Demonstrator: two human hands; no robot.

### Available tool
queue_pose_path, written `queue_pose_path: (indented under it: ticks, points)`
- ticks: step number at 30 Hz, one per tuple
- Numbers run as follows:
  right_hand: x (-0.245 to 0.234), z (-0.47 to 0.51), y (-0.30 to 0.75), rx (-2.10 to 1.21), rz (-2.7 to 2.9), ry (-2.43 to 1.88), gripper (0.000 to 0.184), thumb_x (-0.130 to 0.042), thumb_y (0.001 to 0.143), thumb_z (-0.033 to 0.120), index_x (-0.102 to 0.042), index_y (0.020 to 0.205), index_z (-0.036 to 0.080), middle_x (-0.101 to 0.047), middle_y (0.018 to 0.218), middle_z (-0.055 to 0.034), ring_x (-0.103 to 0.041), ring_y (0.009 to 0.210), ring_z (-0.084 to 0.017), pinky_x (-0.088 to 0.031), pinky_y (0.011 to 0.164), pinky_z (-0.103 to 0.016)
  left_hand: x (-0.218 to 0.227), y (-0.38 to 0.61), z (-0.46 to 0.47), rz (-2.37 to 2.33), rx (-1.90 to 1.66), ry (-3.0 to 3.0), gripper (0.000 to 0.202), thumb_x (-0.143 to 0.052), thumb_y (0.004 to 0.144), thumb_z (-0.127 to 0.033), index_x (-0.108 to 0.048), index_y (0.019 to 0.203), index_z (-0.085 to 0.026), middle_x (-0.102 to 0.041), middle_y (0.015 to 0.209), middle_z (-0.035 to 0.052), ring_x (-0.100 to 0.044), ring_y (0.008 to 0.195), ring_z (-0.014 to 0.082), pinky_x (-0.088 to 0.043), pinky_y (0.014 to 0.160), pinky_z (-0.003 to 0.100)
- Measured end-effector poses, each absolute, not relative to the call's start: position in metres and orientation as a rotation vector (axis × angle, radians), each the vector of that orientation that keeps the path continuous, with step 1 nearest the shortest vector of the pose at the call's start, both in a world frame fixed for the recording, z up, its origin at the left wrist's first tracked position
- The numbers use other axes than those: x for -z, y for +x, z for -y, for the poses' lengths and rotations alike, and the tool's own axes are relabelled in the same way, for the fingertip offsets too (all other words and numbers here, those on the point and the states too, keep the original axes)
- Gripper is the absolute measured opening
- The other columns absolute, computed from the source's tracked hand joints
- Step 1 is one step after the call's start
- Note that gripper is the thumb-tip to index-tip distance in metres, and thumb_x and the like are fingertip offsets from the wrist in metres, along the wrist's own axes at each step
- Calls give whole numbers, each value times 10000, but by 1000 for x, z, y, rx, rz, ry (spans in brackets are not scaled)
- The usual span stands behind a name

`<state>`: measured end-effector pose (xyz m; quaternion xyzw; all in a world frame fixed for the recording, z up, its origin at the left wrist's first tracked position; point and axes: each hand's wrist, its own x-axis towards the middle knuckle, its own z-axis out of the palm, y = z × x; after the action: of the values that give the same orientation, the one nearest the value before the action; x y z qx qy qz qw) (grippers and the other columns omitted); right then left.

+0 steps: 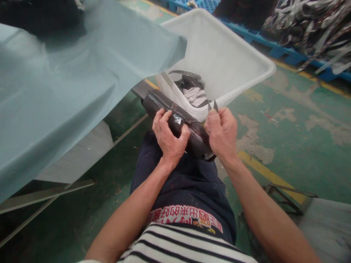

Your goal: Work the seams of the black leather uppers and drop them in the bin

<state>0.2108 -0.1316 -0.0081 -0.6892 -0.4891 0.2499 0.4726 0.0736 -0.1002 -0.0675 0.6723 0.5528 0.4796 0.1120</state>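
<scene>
A long dark bundle [160,103] wrapped in glossy film lies across my lap, bound with thin straps. My left hand [170,137] is wrapped around its middle, fingers closed over it. My right hand [221,132] is closed at the bundle's near end and holds small snips [213,106], whose two pointed tips stick up above the fingers. Both hands are just in front of the white plastic tub [246,62].
The tub holds dark straps and a pale cloth [195,95]. A pale blue sheet [68,80] hangs over a table at the left, with metal bars [41,195] below. Blue pallets [276,45] with shiny strips lie at the far right. Green floor with yellow lines [263,171] surrounds me.
</scene>
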Motion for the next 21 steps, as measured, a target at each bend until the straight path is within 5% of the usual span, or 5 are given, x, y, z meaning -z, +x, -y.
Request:
queue_pose_path:
  ticks: [10, 15, 21]
  points:
    - [-12, 126, 220, -678, 1363, -1740, 253, -607, 930, 474, -632, 976, 226, -704, 804, -23, -639, 730, -192, -466, 730, -316, 72, 71, 103, -1581, -1498, 1999, 535, -695, 913, -290, -550, 1415, -175, -568, 1548, 204, -515, 1496, 335, -402, 1270, 532]
    - [-23, 124, 222, -752, 1557, -1860, 252, -707, 860, 445, -691, 988, 228, -619, 637, 40, -607, 643, -190, -389, 658, -303, 72, 70, 104, -1569, -1481, 2015, 547, -689, 915, -293, -537, 1426, -176, -557, 1553, 208, -500, 1509, 340, -392, 1276, 544]
    - [-23, 114, 217, -735, 1663, -1926, 198, -716, 898, 378, -717, 1019, 221, -763, 855, -17, -721, 847, -227, -428, 749, -314, 73, 67, 103, -1560, -1454, 2045, 544, -660, 935, -315, -519, 1443, -180, -541, 1572, 211, -484, 1528, 342, -390, 1280, 544]
